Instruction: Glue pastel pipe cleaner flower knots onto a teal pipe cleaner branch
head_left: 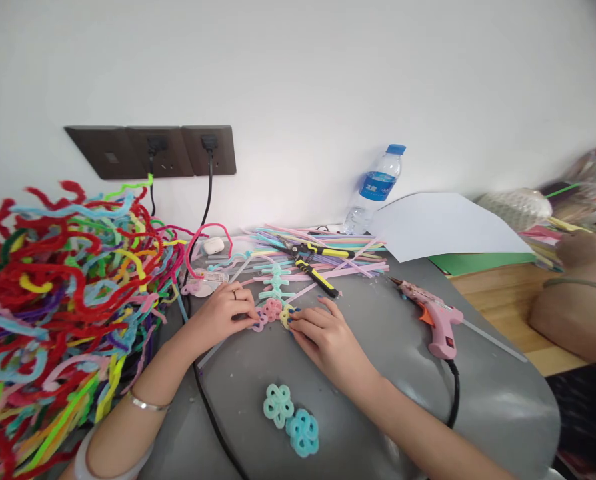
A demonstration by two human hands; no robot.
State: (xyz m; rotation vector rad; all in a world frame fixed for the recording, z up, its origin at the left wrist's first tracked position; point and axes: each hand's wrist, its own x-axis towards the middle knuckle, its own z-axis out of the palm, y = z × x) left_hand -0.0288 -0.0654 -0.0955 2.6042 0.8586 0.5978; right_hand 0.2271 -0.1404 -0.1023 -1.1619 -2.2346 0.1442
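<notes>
My left hand [228, 310] pinches a small lilac pipe-cleaner flower [261, 324] at its edge. A pink pipe-cleaner flower [272, 308] sits between my two hands, against the lilac one. With bent fingertips, my right hand [321, 330] grips a yellow pipe-cleaner flower [285, 316], partly hidden by those fingers. Just beyond lies a mint-green piece of looped pipe cleaner [277, 280] with short side arms. Nearer to me, a mint-green flower [279, 405] and a turquoise flower [303, 432] rest on the grey table [368, 427], touching or nearly so.
Tangled pipe cleaners [68, 293] heap at left. Black-and-yellow pliers [315, 267] lie on straight pipe cleaners [363, 267]. A pink glue gun [435, 320] trails a black cord at right. A water bottle [378, 187] leans on the wall near white paper [443, 223]. Another person's arm [578, 307] reaches in.
</notes>
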